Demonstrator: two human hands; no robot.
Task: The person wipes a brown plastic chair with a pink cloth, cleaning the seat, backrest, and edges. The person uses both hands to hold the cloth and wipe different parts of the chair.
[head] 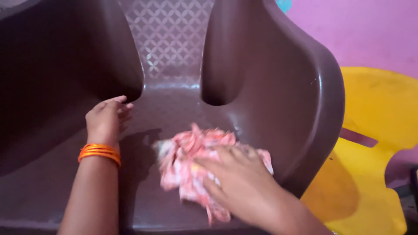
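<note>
A dark brown plastic chair (283,87) fills the view, seen from above its seat. My right hand (244,182) presses a crumpled pink and white cloth (187,161) flat against the seat, fingers spread over it. The cloth looks blurred. My left hand (106,119) rests on the seat near the left armrest, fingers curled against the chair's inner wall, holding nothing. Orange bangles (99,152) circle my left wrist.
The chair back (170,39) has a diamond lattice pattern. A yellow plastic chair (374,143) stands close on the right. Behind it rises a pink wall (361,30).
</note>
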